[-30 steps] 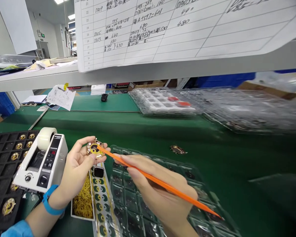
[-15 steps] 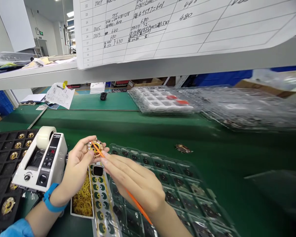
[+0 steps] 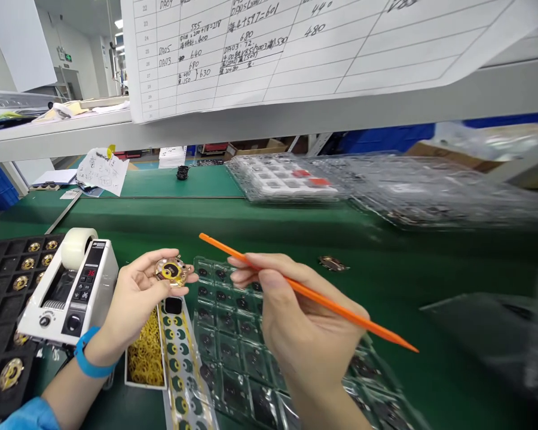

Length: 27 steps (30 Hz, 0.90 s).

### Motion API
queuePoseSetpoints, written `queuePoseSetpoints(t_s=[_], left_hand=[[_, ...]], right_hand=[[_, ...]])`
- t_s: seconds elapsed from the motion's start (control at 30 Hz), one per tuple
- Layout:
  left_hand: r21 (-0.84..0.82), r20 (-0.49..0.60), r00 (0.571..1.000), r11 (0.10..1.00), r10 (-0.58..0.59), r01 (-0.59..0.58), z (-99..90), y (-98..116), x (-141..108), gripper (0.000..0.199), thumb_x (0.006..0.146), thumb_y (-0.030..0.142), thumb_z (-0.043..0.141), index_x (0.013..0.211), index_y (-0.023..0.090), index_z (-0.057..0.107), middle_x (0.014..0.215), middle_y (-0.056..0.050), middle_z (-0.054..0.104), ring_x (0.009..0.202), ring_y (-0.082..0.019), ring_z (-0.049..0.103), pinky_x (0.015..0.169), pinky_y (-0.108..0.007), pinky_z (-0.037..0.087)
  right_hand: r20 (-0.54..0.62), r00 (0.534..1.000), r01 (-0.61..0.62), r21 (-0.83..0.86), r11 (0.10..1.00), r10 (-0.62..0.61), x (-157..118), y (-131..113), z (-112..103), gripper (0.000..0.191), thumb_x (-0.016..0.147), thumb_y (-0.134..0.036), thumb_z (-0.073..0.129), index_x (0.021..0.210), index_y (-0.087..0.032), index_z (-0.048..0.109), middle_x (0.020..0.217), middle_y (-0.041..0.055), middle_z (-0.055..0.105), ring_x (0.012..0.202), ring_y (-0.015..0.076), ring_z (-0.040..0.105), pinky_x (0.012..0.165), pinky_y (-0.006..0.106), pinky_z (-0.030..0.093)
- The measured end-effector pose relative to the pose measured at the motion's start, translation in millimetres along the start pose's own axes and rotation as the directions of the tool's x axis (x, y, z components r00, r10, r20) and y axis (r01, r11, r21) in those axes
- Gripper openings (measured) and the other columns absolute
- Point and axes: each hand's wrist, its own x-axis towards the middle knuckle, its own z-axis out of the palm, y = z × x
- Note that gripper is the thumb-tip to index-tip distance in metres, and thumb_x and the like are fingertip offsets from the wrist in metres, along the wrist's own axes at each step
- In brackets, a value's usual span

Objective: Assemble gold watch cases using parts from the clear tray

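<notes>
By the left hand [image 3: 137,292], a round gold-coloured part [image 3: 171,272] is being grasped at its edge, between the thumb and the fingers. This part is found just to the right of the tape dispenser [image 3: 81,292], lifted over the work surface, and its face with a yellow and dark pattern is turned upward. A blue band [image 3: 90,353] is worn on the left wrist.

By the right hand [image 3: 300,316], an orange stick [image 3: 332,306] is gripped like a pen, farther to the right of the tape dispenser. Its blunt end is pointed toward the round part, but a gap is seen between them.

To the left of the tape dispenser, a black tray [image 3: 2,307] is placed, with gold parts in some compartments. To its right, a narrow box [image 3: 146,386] filled with yellow rings [image 3: 146,352] is seen, and beside this box a sheet of stickers [image 3: 179,364] is laid. Farther right of the dispenser, a clear tray [image 3: 212,328] with dark parts is partly covered by the right hand. Well to the right, one loose part [image 3: 333,263] is left on the green surface [image 3: 260,221].
</notes>
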Motion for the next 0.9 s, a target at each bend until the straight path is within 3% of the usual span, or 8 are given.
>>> queuePoseSetpoints(t_s=[0.1,0.3,0.43,0.53,0.67,0.77,0.9], left_hand=[[0.001,-0.007,1.000,1.000,0.029,-0.029,2.7,-2.7,0.1,0.023,0.074,0.010,0.072,0.095,0.018,0.071,0.086,-0.003,0.077,0.086,-0.022,0.077,0.070,-0.025,0.063],[0.113,-0.040,0.997,0.991,0.070,-0.065,2.9,-5.1,2.2,0.011,0.072,0.011,0.074,0.080,0.016,0.070,0.068,0.000,0.072,0.063,-0.016,0.074,0.052,-0.018,0.058],[0.193,-0.069,0.992,0.977,0.102,-0.087,2.5,-5.5,1.5,0.011,0.070,0.010,0.073,0.077,0.016,0.067,0.063,0.001,0.069,0.057,-0.015,0.072,0.041,-0.014,0.049],[0.240,-0.119,0.982,0.964,0.147,-0.115,2.6,-8.0,2.6,0.007,0.072,0.012,0.072,0.076,0.016,0.067,0.060,0.001,0.069,0.054,-0.015,0.071,0.038,-0.014,0.046],[0.284,-0.135,0.973,0.948,0.187,-0.143,2.7,-13.0,4.7,0.006,0.076,0.017,0.069,0.082,0.016,0.071,0.067,-0.001,0.074,0.050,-0.013,0.068,0.046,-0.019,0.056],[0.319,-0.092,0.977,0.935,0.194,-0.156,3.2,-15.8,2.5,0.018,0.082,0.022,0.064,0.096,0.016,0.072,0.090,-0.006,0.078,0.073,-0.017,0.075,0.063,-0.025,0.064],[0.401,0.000,0.977,0.895,0.213,-0.195,3.6,-19.0,-4.2,0.030,0.089,0.021,0.053,0.115,0.017,0.068,0.112,-0.008,0.075,0.095,-0.019,0.074,0.081,-0.029,0.063]], right_hand=[[0.033,0.998,-0.057,-0.044,0.997,0.058,3.2,2.1,-0.8,0.025,0.098,-0.030,0.051,0.091,-0.025,0.074,0.080,0.0024,0.070,0.068,0.0162,0.065,0.060,0.030,0.055],[0.196,0.978,0.016,-0.384,0.923,0.065,7.4,9.2,-2.6,0.041,0.101,-0.037,0.038,0.073,-0.020,0.063,0.078,0.0048,0.066,0.075,0.0181,0.064,0.064,0.030,0.050],[0.256,0.956,-0.014,-0.443,0.896,0.141,5.4,8.9,-1.4,0.041,0.103,-0.036,0.034,0.070,-0.020,0.054,0.060,0.0000,0.056,0.055,0.0138,0.055,0.052,0.026,0.042],[0.279,0.959,0.071,-0.408,0.910,0.051,1.5,3.8,3.3,0.032,0.101,-0.028,0.040,0.074,-0.020,0.054,0.057,-0.0029,0.050,0.047,0.0109,0.047,0.047,0.024,0.038],[0.350,0.926,0.266,-0.336,0.904,-0.142,-5.0,1.5,13.6,0.011,0.092,-0.012,0.055,0.084,-0.019,0.059,0.066,-0.0025,0.056,0.055,0.0101,0.053,0.050,0.021,0.041],[0.347,0.917,0.327,-0.373,0.868,-0.196,-9.9,8.0,19.4,0.011,0.089,-0.007,0.059,0.089,-0.018,0.061,0.074,0.0004,0.063,0.063,0.0114,0.060,0.056,0.022,0.046],[0.314,0.919,0.364,-0.452,0.815,-0.237,-13.9,16.5,22.0,0.010,0.090,-0.008,0.058,0.090,-0.017,0.061,0.079,0.0037,0.068,0.068,0.0138,0.063,0.059,0.024,0.049]])
